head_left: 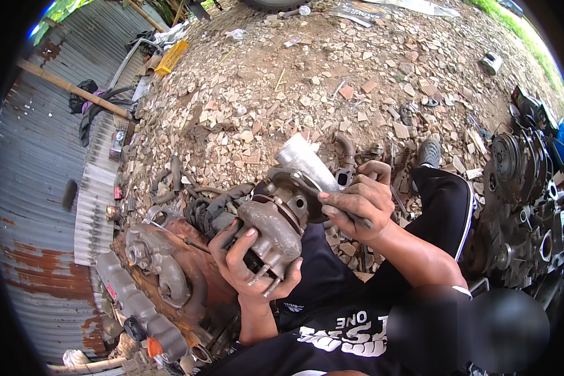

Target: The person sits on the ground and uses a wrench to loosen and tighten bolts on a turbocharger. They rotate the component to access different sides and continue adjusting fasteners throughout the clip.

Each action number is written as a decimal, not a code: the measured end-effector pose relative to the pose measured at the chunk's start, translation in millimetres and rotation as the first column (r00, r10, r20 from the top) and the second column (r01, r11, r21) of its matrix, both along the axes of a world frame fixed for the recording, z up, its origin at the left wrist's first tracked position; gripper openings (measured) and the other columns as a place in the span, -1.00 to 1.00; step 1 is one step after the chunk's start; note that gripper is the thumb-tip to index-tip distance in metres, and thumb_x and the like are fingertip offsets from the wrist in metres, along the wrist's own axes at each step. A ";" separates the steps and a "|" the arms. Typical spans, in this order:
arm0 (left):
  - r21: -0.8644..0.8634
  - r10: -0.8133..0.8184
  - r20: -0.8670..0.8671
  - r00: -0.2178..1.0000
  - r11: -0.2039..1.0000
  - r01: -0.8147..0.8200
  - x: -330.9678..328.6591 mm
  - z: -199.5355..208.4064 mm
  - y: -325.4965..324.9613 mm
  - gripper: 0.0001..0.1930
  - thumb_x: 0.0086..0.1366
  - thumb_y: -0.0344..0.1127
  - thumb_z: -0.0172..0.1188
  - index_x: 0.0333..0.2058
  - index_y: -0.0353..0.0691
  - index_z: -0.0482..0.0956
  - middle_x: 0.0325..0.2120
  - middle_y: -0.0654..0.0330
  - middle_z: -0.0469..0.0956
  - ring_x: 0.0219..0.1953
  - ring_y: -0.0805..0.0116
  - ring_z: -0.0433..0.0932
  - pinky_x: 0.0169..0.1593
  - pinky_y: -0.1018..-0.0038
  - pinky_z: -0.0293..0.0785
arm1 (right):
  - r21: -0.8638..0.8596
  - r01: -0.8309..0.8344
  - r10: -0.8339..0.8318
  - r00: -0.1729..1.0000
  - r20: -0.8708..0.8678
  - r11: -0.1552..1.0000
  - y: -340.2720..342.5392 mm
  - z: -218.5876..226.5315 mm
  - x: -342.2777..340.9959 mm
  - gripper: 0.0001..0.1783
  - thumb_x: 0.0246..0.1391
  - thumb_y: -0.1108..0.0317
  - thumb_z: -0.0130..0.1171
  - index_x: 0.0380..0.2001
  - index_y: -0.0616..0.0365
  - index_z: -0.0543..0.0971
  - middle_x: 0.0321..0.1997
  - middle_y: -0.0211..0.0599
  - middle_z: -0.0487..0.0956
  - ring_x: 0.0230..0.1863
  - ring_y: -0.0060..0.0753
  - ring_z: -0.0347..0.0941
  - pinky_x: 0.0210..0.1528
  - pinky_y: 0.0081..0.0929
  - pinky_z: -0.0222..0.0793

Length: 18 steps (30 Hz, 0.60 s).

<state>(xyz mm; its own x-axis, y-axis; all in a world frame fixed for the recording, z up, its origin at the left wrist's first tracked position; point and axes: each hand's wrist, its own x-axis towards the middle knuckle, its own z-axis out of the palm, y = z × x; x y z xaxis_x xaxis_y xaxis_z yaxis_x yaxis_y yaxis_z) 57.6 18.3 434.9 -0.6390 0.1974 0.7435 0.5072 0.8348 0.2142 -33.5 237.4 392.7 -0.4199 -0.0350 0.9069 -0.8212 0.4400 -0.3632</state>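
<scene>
A worn grey turbocharger (272, 225) with a bright metal inlet pipe (307, 160) is held up in front of my lap. My left hand (247, 263) is wrapped round its rounded housing from below, with two studs sticking out between the fingers. My right hand (363, 203) is closed beside the round flange at the foot of the pipe. A slim dark metal piece (351, 210) shows between its thumb and fingers. Its kind, and whether it touches the turbocharger, I cannot tell.
At my left lies a rusty engine block (210, 282) with a grey valve cover (141, 310). Greasy engine parts (520, 219) are piled at my right. A curved rusty pipe (344, 147) lies ahead on rubble ground (232, 88). Corrugated metal sheeting (37, 188) stands far left.
</scene>
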 end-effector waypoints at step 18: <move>0.075 0.069 0.029 0.997 0.995 -0.071 3.6 2.2 5.8 -0.37 0.08 0.15 0.43 0.07 0.04 0.50 0.05 0.16 0.42 0.06 -0.20 0.43 0.06 -0.03 0.48 | 0.096 -0.052 0.058 0.996 -0.067 0.994 2.9 -1.7 -0.7 -0.70 -0.17 0.07 0.63 -0.32 -0.18 0.81 -0.53 -0.65 0.54 -0.49 -0.56 0.48 0.13 -0.14 0.38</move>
